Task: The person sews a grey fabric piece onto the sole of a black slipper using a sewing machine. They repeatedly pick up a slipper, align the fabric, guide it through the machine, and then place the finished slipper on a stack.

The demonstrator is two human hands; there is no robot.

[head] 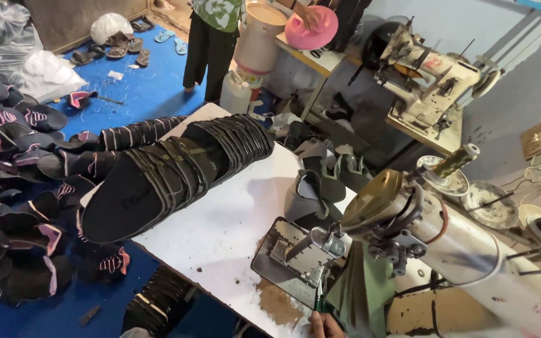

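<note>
Only one of my hands shows, a small part at the bottom edge; I take it for my right hand [324, 326]. It grips a thin green-handled tool [318, 304] that points up at the metal plate [286, 260] under the head of a sewing machine [402, 219]. My left hand is out of view. A long overlapping row of black shoe uppers [176, 169] lies across the white table [233, 225], well left of the hand.
Grey uppers [320, 181] sit behind the machine, a grey-green cloth [358, 294] hangs by the hand. Piles of black and pink uppers [14, 188] cover the blue floor at left. Another person [211, 37] stands at the back beside a second sewing machine [427, 75].
</note>
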